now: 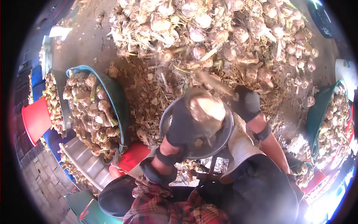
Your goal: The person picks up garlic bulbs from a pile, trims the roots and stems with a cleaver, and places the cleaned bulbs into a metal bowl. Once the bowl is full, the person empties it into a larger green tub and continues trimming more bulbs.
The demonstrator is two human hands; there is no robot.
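My left hand [179, 125], in a dark glove, is closed around a pale garlic bulb [209, 105] above a round metal basin [163, 128]. The bulb is smeared by motion, and it hides part of the fingers. To its right, my right hand [247, 102], also gloved, has its fingers curled at the end of a long brown stalk-like piece [216, 84]. That piece is blurred and points up and left over the basin's far edge. A few small pale bits lie in the basin, which sits between my knees.
A large heap of garlic [194, 33] with stalks and husks covers the ground ahead. On the left stands a green tub [125, 108] full of garlic, near a red container [37, 117] and a white crate [84, 164]. Another green tub [317, 123] holds garlic on the right.
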